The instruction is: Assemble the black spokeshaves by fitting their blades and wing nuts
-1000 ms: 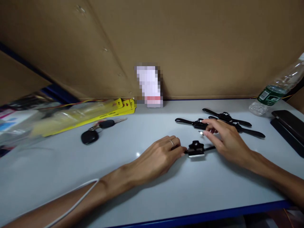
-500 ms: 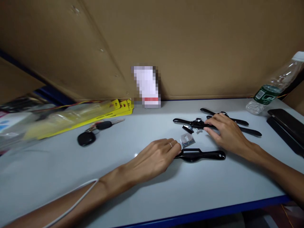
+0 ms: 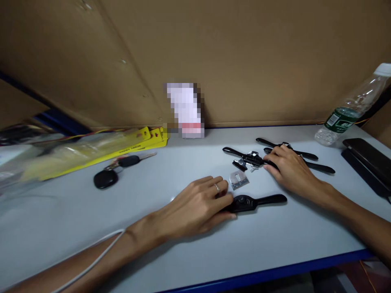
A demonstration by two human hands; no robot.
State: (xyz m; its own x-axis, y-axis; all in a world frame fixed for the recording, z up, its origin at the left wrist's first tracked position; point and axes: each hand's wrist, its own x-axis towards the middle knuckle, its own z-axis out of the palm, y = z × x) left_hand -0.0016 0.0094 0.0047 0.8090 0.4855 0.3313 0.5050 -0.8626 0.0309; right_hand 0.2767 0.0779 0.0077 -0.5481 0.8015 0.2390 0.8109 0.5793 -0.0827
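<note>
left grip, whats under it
The left grip covers one end of the nearest black tool, whose right handle sticks out. The covered end can't be seen.

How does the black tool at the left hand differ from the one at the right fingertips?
The left-hand tool is nearer the person; the right-hand tool is farther back. The left-hand tool's visible middle is all dark, while bright metal shows at the right-hand tool's middle. The left hand hides the left-hand tool's left end; the right hand covers the right-hand tool's right end. Both are black with slim handles.
</note>
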